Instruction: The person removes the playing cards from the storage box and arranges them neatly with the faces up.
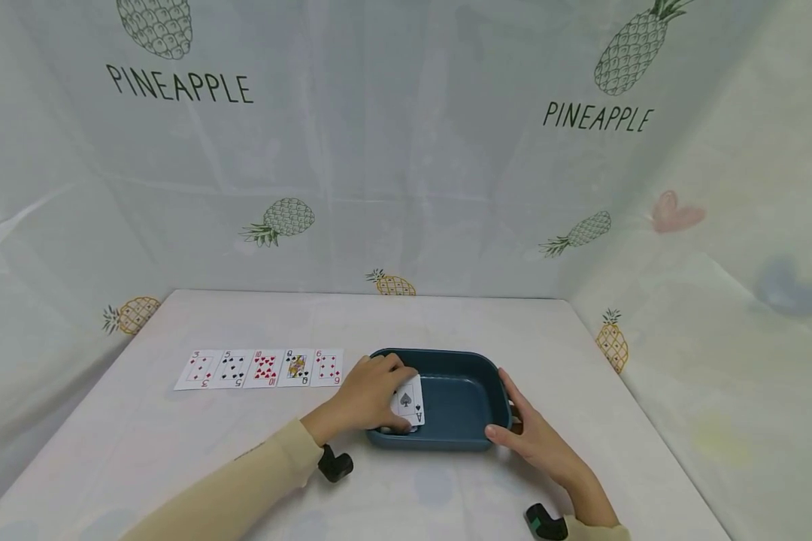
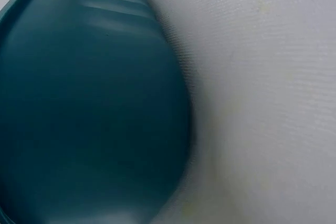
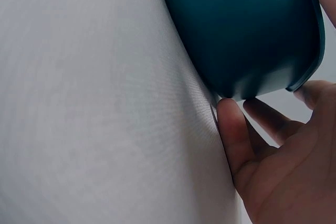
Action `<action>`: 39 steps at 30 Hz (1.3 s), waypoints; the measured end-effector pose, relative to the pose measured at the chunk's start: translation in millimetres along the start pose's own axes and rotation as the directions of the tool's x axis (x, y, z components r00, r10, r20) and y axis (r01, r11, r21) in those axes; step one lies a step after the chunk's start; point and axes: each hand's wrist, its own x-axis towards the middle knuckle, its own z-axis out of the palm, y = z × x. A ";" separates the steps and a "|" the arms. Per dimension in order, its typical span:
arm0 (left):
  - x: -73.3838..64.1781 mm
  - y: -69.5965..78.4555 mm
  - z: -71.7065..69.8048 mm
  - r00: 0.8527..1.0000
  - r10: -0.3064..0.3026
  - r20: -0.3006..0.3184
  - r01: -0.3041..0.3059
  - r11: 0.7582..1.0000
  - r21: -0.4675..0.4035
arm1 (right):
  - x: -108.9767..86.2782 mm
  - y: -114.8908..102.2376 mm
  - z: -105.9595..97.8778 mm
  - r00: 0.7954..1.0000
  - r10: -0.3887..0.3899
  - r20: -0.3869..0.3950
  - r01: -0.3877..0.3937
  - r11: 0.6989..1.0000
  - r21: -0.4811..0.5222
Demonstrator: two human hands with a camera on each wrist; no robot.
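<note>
At the left end of a dark blue rectangular dish [image 1: 467, 402], my left hand [image 1: 372, 391] grips playing cards [image 1: 409, 398], thumb at the near edge and fingers at the far one. An ace of spades faces up on top; the hand hides the rest. My right hand [image 1: 534, 436] holds the dish's right end, its thumb over the near rim corner. The right wrist view has the fingers [image 3: 236, 135] against the outer wall [image 3: 247, 30]. Only the dish's outer wall [image 2: 94, 103] and the cloth appear in the left wrist view.
Left of the dish, several face-up playing cards [image 1: 265, 368] lie in an overlapping row on the white cloth-covered table [image 1: 257, 428]. Pineapple-printed sheets [image 1: 406, 150] hang behind and at both sides. A black wrist device [image 1: 336, 464] is at my left wrist, another [image 1: 545, 522] at my right.
</note>
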 end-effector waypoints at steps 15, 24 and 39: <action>-22.9 -6.5 -48.3 0.990 -0.089 -0.112 0.060 0.968 -0.246 | 0.7 -0.9 1.4 1.000 0.022 -0.010 -0.022 1.000 -0.011; -67.4 -36.6 -62.6 0.980 -0.197 -0.019 0.188 0.957 -0.221 | 0.5 -0.6 0.2 1.000 0.010 0.000 -0.010 1.000 -0.003; -107.8 -61.2 -48.3 0.969 -0.242 0.055 0.248 0.943 -0.222 | -1.5 -0.1 -0.5 1.000 0.011 0.003 -0.011 1.000 -0.004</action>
